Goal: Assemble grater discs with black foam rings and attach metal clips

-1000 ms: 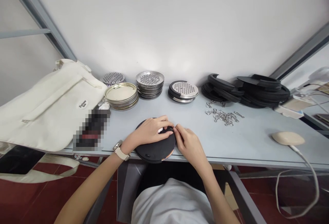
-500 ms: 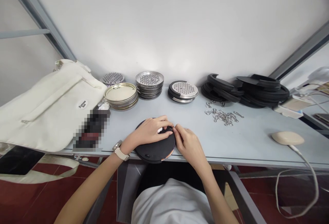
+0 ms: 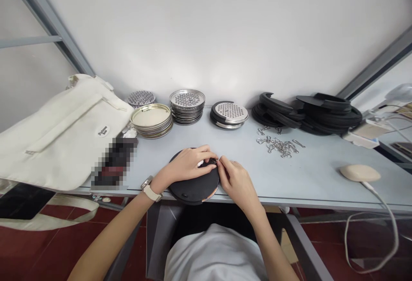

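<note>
A round black disc (image 3: 193, 186) with a metal rim underneath lies at the table's front edge. My left hand (image 3: 188, 165) rests on top of it, fingers curled and pressing down near its right rim. My right hand (image 3: 233, 180) pinches at that same rim, fingertips meeting the left hand's; whatever small part sits between them is hidden. A pile of small metal hooks (image 3: 279, 145) lies to the right, behind my right hand.
Along the wall stand stacks of perforated metal discs (image 3: 187, 105), gold-rimmed lids (image 3: 152, 119), one assembled disc (image 3: 229, 114) and black rubber rings (image 3: 309, 111). A white bag (image 3: 61, 132) fills the left. A beige mouse (image 3: 359, 172) with cable lies right.
</note>
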### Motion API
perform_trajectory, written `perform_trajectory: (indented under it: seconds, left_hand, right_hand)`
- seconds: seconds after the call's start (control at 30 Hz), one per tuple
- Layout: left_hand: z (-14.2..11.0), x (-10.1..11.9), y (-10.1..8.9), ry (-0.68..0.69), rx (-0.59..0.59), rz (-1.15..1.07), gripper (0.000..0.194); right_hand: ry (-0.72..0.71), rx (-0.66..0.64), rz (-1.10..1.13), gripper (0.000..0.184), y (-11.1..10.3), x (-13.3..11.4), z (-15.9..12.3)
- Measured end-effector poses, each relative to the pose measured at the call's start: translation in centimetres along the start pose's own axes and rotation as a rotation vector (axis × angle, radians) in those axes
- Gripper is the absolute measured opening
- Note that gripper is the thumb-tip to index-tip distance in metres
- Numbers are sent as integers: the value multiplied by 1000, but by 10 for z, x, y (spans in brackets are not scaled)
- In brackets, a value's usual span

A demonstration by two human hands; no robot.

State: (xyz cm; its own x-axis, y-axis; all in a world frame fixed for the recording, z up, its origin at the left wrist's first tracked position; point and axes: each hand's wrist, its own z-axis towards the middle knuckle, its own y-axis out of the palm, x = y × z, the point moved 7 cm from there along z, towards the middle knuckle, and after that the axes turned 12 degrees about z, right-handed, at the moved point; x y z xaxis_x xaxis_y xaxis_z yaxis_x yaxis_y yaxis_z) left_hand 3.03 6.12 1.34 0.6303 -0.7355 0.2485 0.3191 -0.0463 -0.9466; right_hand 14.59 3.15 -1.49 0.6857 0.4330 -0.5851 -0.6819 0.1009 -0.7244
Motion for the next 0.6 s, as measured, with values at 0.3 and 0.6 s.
perform_trajectory:
  seconds: [0.3,0.6]
  left_hand:
    - [0,-2,1,-3,10,7,29]
    - [0,-2,1,-1,6,14,30]
  right_hand:
    - [1,-3,-14,23,0,0,1]
    - [6,-10,-26,23,2,2,0]
